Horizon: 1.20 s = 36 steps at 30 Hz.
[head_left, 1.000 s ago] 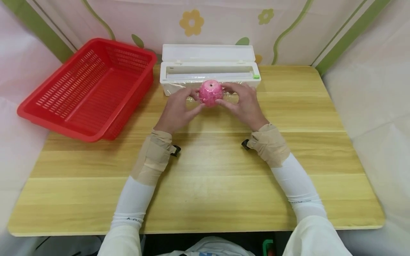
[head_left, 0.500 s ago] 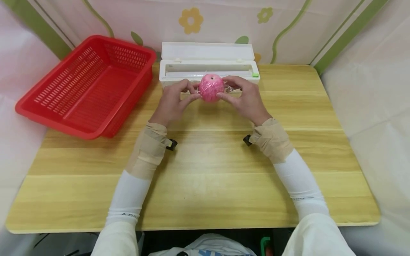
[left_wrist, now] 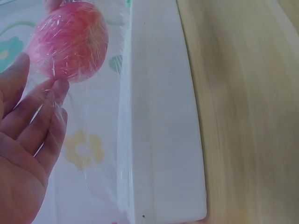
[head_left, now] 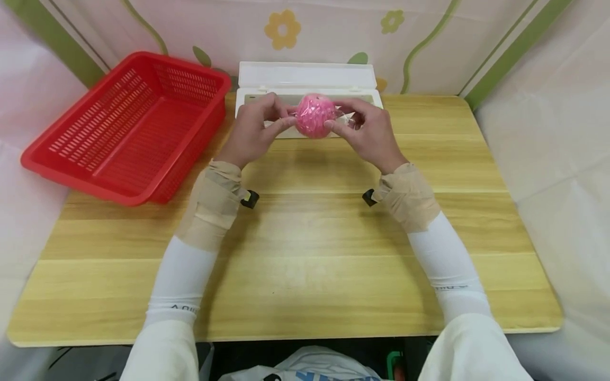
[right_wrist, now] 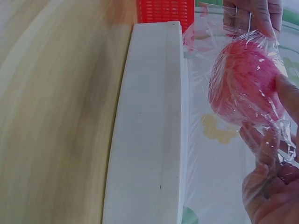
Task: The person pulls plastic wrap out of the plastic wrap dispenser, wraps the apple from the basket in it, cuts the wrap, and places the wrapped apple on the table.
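Observation:
A pink apple (head_left: 315, 116) wrapped in clear cling film is held up between both hands, in front of and above a white cling film dispenser (head_left: 307, 75) with its lid raised. My left hand (head_left: 251, 128) holds the apple's left side with thumb and fingertips; the left wrist view shows film (left_wrist: 86, 100) stretched over those fingers. On the other side, my right hand (head_left: 369, 132) grips the apple, its thumb on the near face and the other fingers behind. Crinkled film (right_wrist: 280, 135) bunches around the right fingers in the right wrist view. The hands partly cover the dispenser's opening.
A red plastic basket (head_left: 164, 182) stands at the left of the wooden table (head_left: 305, 275). Behind the dispenser hangs a white curtain (head_left: 329, 32) with flower prints. More white cloth (head_left: 562, 185) borders the right side.
Both hands have lifted the apple up and away from me, above the dispenser's front edge. The apple's top has tipped away, and film on the right is gathered closer to it.

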### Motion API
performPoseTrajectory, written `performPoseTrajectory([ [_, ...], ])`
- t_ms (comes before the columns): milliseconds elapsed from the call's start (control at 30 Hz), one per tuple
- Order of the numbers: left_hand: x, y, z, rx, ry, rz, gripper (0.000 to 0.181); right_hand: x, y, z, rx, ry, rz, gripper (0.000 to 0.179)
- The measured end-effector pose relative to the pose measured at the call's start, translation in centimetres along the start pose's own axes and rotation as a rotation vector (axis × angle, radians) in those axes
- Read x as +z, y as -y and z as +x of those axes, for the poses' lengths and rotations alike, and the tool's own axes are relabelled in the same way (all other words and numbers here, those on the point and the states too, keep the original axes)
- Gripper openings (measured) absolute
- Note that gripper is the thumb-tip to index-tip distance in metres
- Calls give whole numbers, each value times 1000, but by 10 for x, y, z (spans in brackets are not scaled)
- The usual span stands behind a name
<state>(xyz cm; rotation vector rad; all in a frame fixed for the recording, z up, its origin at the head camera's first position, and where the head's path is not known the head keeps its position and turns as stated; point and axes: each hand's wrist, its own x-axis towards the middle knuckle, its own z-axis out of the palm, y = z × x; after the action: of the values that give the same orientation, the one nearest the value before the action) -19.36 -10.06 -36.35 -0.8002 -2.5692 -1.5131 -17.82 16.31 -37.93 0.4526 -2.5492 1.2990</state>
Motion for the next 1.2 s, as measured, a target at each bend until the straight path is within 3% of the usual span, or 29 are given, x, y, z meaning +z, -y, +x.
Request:
performPoseTrajectory([
  [167,-4,-6,5,-37,-38,-59,19,-4,5,10,-5,-18,12,43],
  [367,-3,-12,12,-36,-74,-115,17,-10,8,16,4,-50,1,42],
  [667,-3,-21,23,-48,-143,-93,16,-15,14,28,37,-58,26,38],
  [1000,-13,-32,42,-44,-150,-78,15,-22,24,51,96,-64,53,41],
  [1200,-16,-33,55,-78,-176,-101,18,-26,35,66,116,-74,28,42],
])
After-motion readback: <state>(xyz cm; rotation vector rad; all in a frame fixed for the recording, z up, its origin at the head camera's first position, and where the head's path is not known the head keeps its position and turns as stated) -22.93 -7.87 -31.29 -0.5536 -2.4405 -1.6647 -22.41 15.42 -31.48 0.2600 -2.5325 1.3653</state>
